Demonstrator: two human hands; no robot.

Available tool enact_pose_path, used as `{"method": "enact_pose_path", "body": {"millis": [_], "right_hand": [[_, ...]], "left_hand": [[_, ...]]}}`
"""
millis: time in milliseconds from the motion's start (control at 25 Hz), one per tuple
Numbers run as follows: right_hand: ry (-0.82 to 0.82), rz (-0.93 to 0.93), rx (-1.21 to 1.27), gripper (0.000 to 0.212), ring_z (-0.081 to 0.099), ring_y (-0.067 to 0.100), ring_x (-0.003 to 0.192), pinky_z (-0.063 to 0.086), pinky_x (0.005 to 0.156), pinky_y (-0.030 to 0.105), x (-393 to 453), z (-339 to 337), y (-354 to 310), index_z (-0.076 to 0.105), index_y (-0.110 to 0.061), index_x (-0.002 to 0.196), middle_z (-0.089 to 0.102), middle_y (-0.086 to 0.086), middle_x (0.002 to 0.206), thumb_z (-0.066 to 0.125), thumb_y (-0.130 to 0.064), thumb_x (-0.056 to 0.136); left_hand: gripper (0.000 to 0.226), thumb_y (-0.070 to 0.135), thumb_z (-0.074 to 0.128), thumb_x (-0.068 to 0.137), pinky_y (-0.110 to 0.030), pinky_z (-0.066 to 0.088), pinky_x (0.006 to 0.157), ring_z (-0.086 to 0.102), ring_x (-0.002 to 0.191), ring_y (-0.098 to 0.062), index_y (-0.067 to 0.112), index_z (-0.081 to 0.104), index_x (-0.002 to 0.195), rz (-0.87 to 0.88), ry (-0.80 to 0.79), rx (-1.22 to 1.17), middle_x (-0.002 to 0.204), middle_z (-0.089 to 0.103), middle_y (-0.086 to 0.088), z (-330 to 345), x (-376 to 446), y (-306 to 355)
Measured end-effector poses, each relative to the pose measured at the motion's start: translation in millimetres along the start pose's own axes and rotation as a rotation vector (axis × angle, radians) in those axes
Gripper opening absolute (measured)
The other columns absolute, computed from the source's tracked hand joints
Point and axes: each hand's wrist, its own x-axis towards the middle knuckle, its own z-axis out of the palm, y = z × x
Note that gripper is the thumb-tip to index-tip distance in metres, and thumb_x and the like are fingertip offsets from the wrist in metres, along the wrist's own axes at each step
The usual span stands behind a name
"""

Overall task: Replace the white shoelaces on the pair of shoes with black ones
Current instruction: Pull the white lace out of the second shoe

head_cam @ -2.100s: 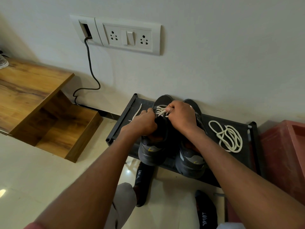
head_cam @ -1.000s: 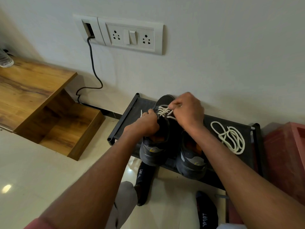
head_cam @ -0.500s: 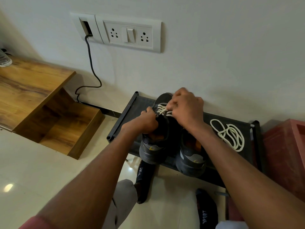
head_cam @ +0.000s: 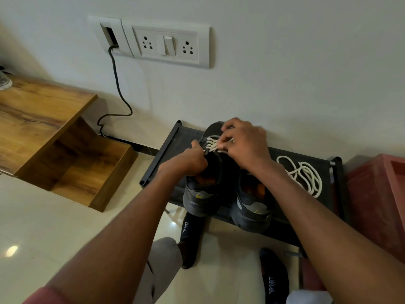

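Two dark grey shoes stand side by side on a low black rack [head_cam: 173, 137], heels toward me. The left shoe [head_cam: 200, 198] still carries a white lace [head_cam: 211, 144] crossed through its eyelets. My left hand [head_cam: 186, 160] grips the shoe's left edge by the lace. My right hand [head_cam: 245, 143] pinches the white lace at the right side of the eyelets. The right shoe [head_cam: 252, 209] shows no lace; my right wrist hides its front. A loose white lace [head_cam: 304, 174] lies coiled on the rack to the right.
A white switch and socket plate [head_cam: 166, 44] sits on the wall, with a black cable [head_cam: 119, 91] running down. A wooden shelf unit [head_cam: 54, 137] stands at the left, a red box [head_cam: 377, 198] at the right. My feet in black socks [head_cam: 274, 279] rest on the tiled floor.
My right hand shifted up and right along the lace rows of the left shoe, pulling at the white lace. My left hand stayed on the shoe's left edge.
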Motion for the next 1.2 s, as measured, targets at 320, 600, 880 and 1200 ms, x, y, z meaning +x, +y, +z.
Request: {"method": "enact_pose_path", "body": {"millis": [320,600,880,1200], "right_hand": [[0.218,0.509,0.201,0.016,0.068,0.022,0.096,0.054,0.092,0.04,4,-43,30,0.071,-0.027,0.088,0.071,-0.006,0.1,0.06,-0.017,0.095],[-0.023,0.176,-0.132,0.036,0.057,0.024,0.108,0.042,0.095,0.045,-12,-48,15,0.068,-0.026,0.11,0.056,-0.002,0.114,0.064,-0.008,0.079],[-0.309,-0.128,-0.128,0.067,0.04,0.017,0.144,0.027,0.117,0.06,-40,-22,-3,0.053,-0.037,0.146,0.047,-0.007,0.15,0.067,-0.066,0.087],[-0.289,-0.071,-0.029,0.073,0.05,0.008,0.135,0.025,0.117,0.062,-32,-13,-1,0.051,-0.052,0.139,0.056,-0.022,0.142,0.068,-0.082,0.074]], "left_hand": [[0.06,0.016,0.049,0.102,-0.041,0.047,0.079,0.059,0.1,-0.035,0.009,0.018,0.154,0.013,0.006,0.04,0.112,0.057,-0.019,-4,-3,-1],[0.04,0.011,0.069,0.085,-0.043,0.052,0.092,0.056,0.112,-0.026,0.032,0.064,0.119,0.363,0.235,0.109,0.123,0.052,-0.004,-18,-8,3],[0.036,0.012,0.065,0.087,-0.038,0.049,0.087,0.058,0.111,-0.028,0.027,0.072,0.119,0.38,0.291,0.195,0.12,0.057,-0.007,-21,-15,9],[0.024,0.008,0.063,0.085,-0.033,0.04,0.077,0.055,0.1,-0.023,0.022,0.071,0.103,0.383,0.274,0.209,0.103,0.054,-0.001,-24,-11,7]]}}
